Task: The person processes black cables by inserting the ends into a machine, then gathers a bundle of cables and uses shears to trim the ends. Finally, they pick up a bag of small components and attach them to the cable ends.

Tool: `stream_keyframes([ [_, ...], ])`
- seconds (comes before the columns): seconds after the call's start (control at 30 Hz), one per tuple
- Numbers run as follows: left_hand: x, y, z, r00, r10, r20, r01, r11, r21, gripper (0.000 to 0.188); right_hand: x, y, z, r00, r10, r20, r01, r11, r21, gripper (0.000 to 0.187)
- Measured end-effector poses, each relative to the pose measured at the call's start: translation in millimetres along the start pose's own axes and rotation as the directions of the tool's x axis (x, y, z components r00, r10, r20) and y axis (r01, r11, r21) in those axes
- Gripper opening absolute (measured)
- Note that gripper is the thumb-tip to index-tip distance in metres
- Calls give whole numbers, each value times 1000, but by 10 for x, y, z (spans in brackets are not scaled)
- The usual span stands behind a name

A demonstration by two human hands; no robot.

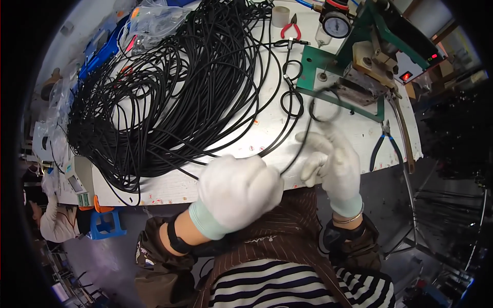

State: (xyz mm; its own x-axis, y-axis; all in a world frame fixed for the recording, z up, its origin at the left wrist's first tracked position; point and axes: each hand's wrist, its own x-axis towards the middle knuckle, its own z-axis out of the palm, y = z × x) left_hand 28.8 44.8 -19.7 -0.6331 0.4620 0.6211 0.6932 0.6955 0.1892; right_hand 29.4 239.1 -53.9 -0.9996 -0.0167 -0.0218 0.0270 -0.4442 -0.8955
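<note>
My left hand (239, 190), in a white knitted glove, is closed at the table's front edge around a black cable (297, 158). The cable leaves the fist on its right side and runs up to a blurred loop beside the press. To the right, my right hand (336, 164), gloved the same way, has its fingers apart, some partly bent, close beside that cable. No grip on it shows. A large heap of black cables (205, 87) covers the left and middle of the table, with several strands leading toward my left fist.
A green bench press (344, 87) with a pressure gauge (336, 25) stands at the back right. Blue-handled pliers (386, 146) lie right of my right hand; red-handled cutters (291, 28) lie at the back. A blue stool (107, 223) and another person (59, 220) are at the far left.
</note>
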Motion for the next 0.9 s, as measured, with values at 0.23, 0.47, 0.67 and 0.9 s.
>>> stream_keyframes([
  [0.23,-297,26,-67,962,-100,255,181,931,-317,19,-65,21,107,936,-226,270,335,809,-484,11],
  [0.47,-336,8,-40,982,-156,103,175,962,-210,20,-122,58,462,756,-199,623,621,521,-586,5],
  [0.67,-425,-3,-173,965,-188,184,220,960,-175,23,-185,186,471,867,-400,297,478,501,-721,4],
  [0.9,-412,-83,-250,969,126,211,-62,956,-285,20,-84,44,265,687,-228,690,698,471,-540,14],
])
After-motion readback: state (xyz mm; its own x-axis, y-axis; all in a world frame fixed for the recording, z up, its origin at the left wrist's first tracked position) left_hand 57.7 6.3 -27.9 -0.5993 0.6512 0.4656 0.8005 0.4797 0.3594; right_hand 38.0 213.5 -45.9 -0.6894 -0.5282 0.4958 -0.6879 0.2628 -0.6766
